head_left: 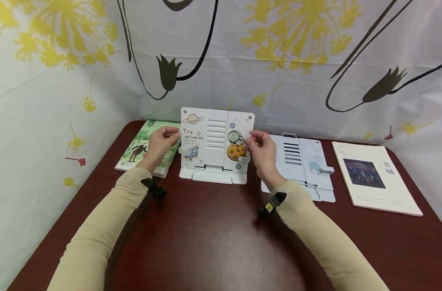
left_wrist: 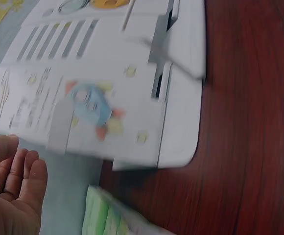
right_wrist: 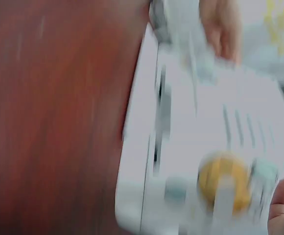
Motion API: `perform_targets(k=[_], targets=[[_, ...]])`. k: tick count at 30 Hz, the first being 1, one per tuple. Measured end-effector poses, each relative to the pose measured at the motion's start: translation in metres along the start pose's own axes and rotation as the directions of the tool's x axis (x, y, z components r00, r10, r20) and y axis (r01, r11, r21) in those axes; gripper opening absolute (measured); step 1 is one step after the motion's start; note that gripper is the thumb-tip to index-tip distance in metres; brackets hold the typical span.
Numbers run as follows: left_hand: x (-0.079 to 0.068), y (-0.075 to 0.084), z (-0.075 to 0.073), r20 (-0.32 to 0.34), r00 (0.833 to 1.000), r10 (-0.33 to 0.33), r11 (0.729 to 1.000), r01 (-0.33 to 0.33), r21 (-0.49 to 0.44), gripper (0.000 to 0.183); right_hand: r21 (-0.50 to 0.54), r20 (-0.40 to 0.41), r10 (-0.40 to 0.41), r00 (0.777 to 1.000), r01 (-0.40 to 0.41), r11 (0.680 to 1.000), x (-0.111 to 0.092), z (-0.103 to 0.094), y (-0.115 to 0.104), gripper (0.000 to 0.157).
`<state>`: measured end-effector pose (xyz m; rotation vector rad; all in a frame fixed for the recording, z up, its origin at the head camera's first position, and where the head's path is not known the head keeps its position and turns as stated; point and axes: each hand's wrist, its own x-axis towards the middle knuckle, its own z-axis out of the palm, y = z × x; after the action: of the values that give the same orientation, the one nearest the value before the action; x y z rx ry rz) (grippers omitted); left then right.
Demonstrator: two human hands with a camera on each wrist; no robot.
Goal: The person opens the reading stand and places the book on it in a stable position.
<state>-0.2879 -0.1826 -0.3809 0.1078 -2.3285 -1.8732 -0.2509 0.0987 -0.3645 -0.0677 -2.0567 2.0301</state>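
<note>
A white metal book stand [head_left: 216,139] with a "Tiny universe" print, a planet, a rocket and an astronaut stands with its panel raised on a flat base. At its left edge is my left hand [head_left: 164,141], thumb and fingertips pinching the panel's side. The left wrist view has the thumb right at that edge and the other fingers curled below it. My right hand [head_left: 262,151] pinches the opposite edge, beside the astronaut. Small page clips [head_left: 244,159] project at the panel's lower sides. Motion blurs the right wrist view.
A second pale book stand [head_left: 297,165] lies flat right of the raised one, partly behind my right hand. Farther right lies a white book [head_left: 373,178] with a dark picture. A green illustrated book [head_left: 137,149] is at the left. Patterned cloth [head_left: 221,81] hangs behind the dark red table [head_left: 206,234].
</note>
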Motion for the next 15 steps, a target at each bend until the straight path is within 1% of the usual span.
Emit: perform_targets(k=[2,4,6,7,9,12,13,15], targets=[[0.002,-0.001,-0.012,-0.007,1.0,-0.008,1.0,0.008,0.01,0.033,0.05,0.063,-0.002,0.998,-0.002,0.999,-0.013,0.015,-0.005,0.026],[0.004,-0.005,-0.026,-0.032,0.999,-0.019,0.999,0.02,0.032,0.034,0.073,0.154,0.017,0.988,-0.028,0.997,-0.028,0.033,-0.007,0.026],[0.004,-0.01,-0.043,-0.065,0.997,-0.034,0.996,0.039,0.082,0.036,0.097,0.25,0.056,0.967,-0.083,0.992,-0.043,0.052,-0.006,0.027],[0.004,-0.012,-0.051,-0.09,0.995,-0.041,0.992,0.051,0.113,0.036,0.107,0.3,0.086,0.95,-0.123,0.987,-0.049,0.06,-0.005,0.028],[0.004,-0.019,-0.067,-0.141,0.989,-0.048,0.983,0.072,0.166,0.036,0.112,0.37,0.143,0.918,-0.197,0.974,-0.06,0.079,-0.003,0.03],[0.004,-0.028,-0.089,-0.209,0.976,-0.061,0.964,0.112,0.241,0.037,0.108,0.424,0.23,0.876,-0.301,0.948,-0.071,0.105,0.002,0.033],[0.004,-0.031,-0.096,-0.227,0.972,-0.064,0.958,0.124,0.258,0.038,0.106,0.428,0.26,0.865,-0.334,0.937,-0.074,0.113,0.003,0.035],[0.004,-0.036,-0.107,-0.25,0.965,-0.077,0.945,0.151,0.29,0.039,0.099,0.425,0.308,0.851,-0.382,0.919,-0.077,0.129,0.008,0.037]])
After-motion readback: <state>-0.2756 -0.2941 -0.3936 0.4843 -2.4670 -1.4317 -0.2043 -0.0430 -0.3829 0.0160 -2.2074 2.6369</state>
